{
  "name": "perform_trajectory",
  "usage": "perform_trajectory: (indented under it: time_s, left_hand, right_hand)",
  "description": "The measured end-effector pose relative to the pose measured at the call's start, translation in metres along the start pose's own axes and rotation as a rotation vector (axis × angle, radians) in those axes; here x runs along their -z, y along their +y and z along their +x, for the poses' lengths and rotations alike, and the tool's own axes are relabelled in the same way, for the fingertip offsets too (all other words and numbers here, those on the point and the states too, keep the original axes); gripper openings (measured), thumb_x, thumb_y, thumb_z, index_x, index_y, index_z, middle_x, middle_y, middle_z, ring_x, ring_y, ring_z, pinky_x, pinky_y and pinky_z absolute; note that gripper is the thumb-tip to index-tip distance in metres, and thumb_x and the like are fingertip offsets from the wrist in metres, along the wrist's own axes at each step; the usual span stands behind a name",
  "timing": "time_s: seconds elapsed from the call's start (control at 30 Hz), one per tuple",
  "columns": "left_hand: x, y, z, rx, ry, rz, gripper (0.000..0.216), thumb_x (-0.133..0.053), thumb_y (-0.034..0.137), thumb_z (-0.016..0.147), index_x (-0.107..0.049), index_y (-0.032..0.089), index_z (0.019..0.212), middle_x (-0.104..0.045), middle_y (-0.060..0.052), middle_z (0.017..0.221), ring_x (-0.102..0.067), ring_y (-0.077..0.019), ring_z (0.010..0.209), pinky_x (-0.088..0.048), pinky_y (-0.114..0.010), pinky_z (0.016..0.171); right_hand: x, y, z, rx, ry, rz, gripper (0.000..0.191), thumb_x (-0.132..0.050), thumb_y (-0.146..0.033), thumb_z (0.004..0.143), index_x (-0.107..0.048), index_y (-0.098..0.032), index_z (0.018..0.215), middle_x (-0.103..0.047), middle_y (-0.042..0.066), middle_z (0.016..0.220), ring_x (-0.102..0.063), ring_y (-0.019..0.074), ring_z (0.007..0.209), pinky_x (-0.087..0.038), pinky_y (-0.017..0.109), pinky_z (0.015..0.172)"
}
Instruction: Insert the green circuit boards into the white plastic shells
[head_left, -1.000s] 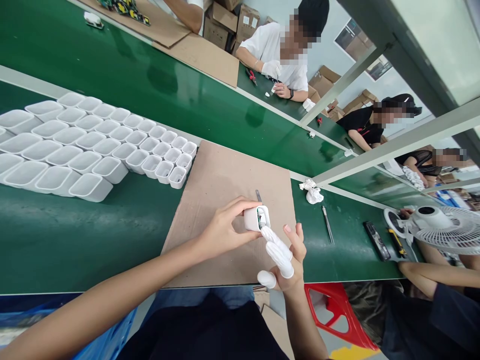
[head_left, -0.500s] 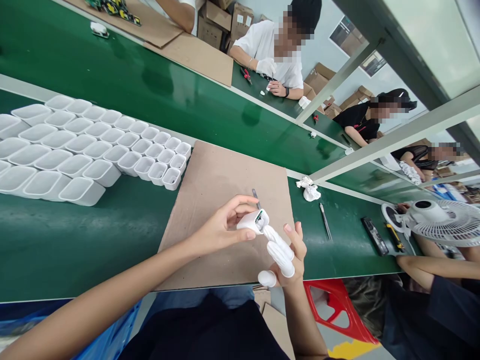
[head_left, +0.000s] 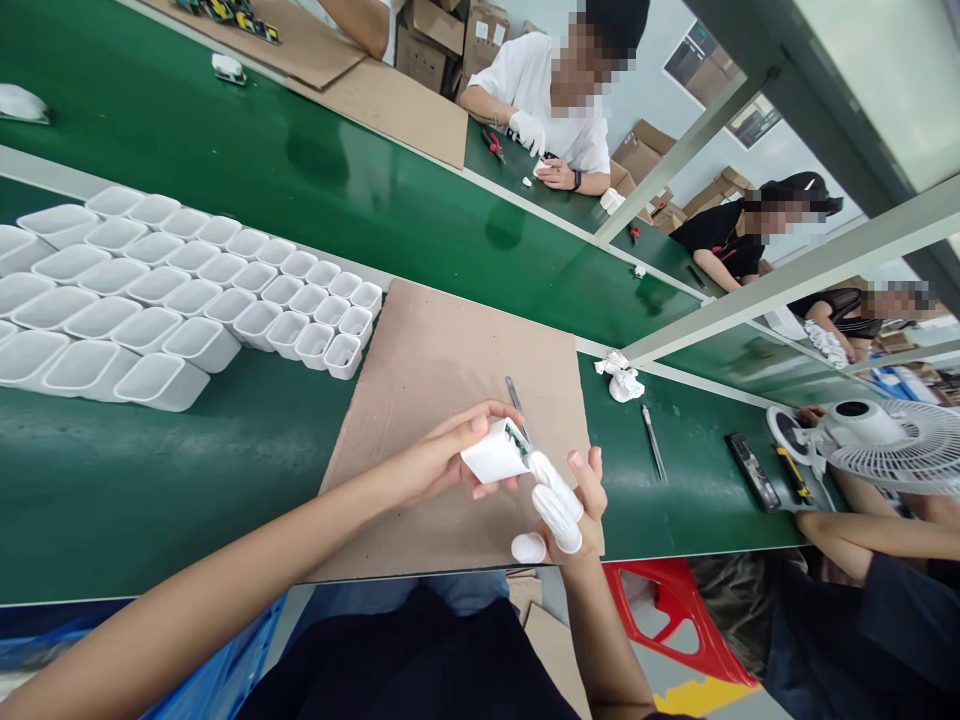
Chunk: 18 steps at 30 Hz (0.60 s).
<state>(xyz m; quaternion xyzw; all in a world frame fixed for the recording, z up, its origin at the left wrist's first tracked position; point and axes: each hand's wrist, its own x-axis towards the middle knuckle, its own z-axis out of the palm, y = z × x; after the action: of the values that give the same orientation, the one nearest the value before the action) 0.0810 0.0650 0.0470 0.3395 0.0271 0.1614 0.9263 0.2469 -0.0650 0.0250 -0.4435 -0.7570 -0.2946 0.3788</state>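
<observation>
Grasping smooth white round-cornered plastic box [head_left: 491,455], green circuit board [head_left: 514,433] inside, in fingers of left hand [head_left: 439,460], above flat brown cardboard sheet [head_left: 435,350]. Holding right hand [head_left: 576,532], in wrinkled white finger cots [head_left: 559,518], at box's open end; can't tell if pinching.

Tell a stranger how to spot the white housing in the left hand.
On the green bench lies a brown cardboard sheet. Above it, the left hand holds the white housing. Unlike the rows of white cups, it shows a green part in its open end.
</observation>
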Motion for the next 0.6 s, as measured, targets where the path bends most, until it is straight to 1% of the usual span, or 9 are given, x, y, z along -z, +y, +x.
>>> perform_trajectory:
  time_s: [0.07, 0.13, 0.27, 0.33, 0.4, 0.43, 0.5, 0.57, 0.6]
  left_hand:
    - [-0.001, 0.0, 0.0, 0.026, 0.001, -0.063, 0.054, -0.068, 0.065, 0.081, -0.057, 0.02, 0.11, -0.068, -0.003, 0.078, -0.062, -0.0146, 0.06, -0.034, -0.02, 0.044]
    - [-0.001, 0.0, 0.001, 0.058, 0.012, -0.116, 0.052, -0.066, 0.064, 0.083, -0.055, 0.02, 0.109, -0.065, -0.001, 0.069, -0.058, -0.0121, 0.052, -0.028, -0.019, 0.041]
    - [0.002, 0.0, 0.002, 0.151, 0.054, -0.15, 0.045, -0.062, 0.059, 0.087, -0.051, 0.02, 0.107, -0.061, 0.002, 0.06, -0.047, -0.0093, 0.04, -0.021, -0.018, 0.039]
    - [0.003, 0.0, 0.002, 0.191, 0.054, -0.156, 0.045, -0.062, 0.059, 0.086, -0.05, 0.02, 0.106, -0.061, 0.002, 0.059, -0.045, -0.0091, 0.038, -0.018, -0.018, 0.04]
    - [0.004, 0.001, 0.002, 0.236, 0.035, -0.156, 0.046, -0.063, 0.06, 0.085, -0.049, 0.02, 0.104, -0.06, 0.003, 0.057, -0.044, -0.0091, 0.037, -0.017, -0.019, 0.04]
    - [0.004, 0.001, 0.002, 0.255, 0.024, -0.149, 0.048, -0.062, 0.062, 0.085, -0.049, 0.021, 0.105, -0.059, 0.003, 0.057, -0.044, -0.0095, 0.038, -0.017, -0.019, 0.04]
    - [0.002, 0.002, 0.001, 0.27, 0.005, -0.125, 0.048, -0.06, 0.064, 0.086, -0.049, 0.021, 0.107, -0.06, 0.003, 0.057, -0.045, -0.01, 0.04, -0.02, -0.019, 0.041]
    - [0.001, 0.002, 0.001, 0.235, 0.004, -0.111, 0.048, -0.06, 0.064, 0.087, -0.05, 0.021, 0.107, -0.06, 0.002, 0.06, -0.045, -0.0092, 0.042, -0.023, -0.02, 0.044]
    - [0.001, 0.002, 0.001, 0.205, 0.012, -0.114, 0.047, -0.062, 0.063, 0.086, -0.05, 0.022, 0.106, -0.06, 0.002, 0.063, -0.045, -0.0087, 0.044, -0.025, -0.021, 0.045]
  right_hand:
    - [-0.002, 0.0, 0.001, 0.013, -0.007, -0.013, 0.035, -0.06, -0.051, 0.093, -0.065, -0.027, 0.118, -0.064, 0.007, 0.124, -0.05, 0.0291, 0.138, -0.032, 0.057, 0.122]
    - [-0.004, -0.001, 0.004, 0.025, -0.01, -0.018, 0.033, -0.058, -0.049, 0.095, -0.064, -0.026, 0.117, -0.063, 0.007, 0.126, -0.048, 0.0279, 0.14, -0.032, 0.056, 0.122]
    - [-0.01, -0.007, 0.012, 0.032, -0.03, -0.014, 0.025, -0.056, -0.041, 0.097, -0.063, -0.025, 0.115, -0.061, 0.004, 0.133, -0.042, 0.0258, 0.145, -0.028, 0.053, 0.124]
    - [-0.013, -0.009, 0.012, 0.033, -0.044, -0.011, 0.024, -0.059, -0.038, 0.096, -0.063, -0.024, 0.115, -0.058, 0.005, 0.138, -0.039, 0.0272, 0.147, -0.025, 0.053, 0.126]
    - [-0.011, -0.005, 0.005, 0.038, -0.056, -0.011, 0.03, -0.064, -0.039, 0.092, -0.062, -0.023, 0.118, -0.056, 0.007, 0.142, -0.038, 0.0284, 0.147, -0.023, 0.053, 0.126]
    - [-0.008, 0.001, 0.0, 0.028, -0.058, -0.013, 0.037, -0.068, -0.041, 0.089, -0.061, -0.023, 0.121, -0.056, 0.008, 0.143, -0.04, 0.0291, 0.146, -0.025, 0.054, 0.125]
    - [0.001, 0.023, -0.013, -0.063, -0.051, -0.042, 0.053, -0.071, -0.046, 0.085, -0.055, -0.026, 0.131, -0.054, 0.009, 0.145, -0.043, 0.0311, 0.143, -0.029, 0.059, 0.121]
    - [0.016, 0.059, -0.027, -0.262, -0.053, -0.12, 0.062, -0.066, -0.05, 0.089, -0.044, -0.03, 0.143, -0.047, 0.009, 0.151, -0.042, 0.0348, 0.143, -0.029, 0.064, 0.118]
    - [0.024, 0.08, -0.034, -0.36, -0.084, -0.147, 0.061, -0.058, -0.048, 0.094, -0.039, -0.026, 0.148, -0.04, 0.013, 0.156, -0.036, 0.0376, 0.145, -0.026, 0.066, 0.118]
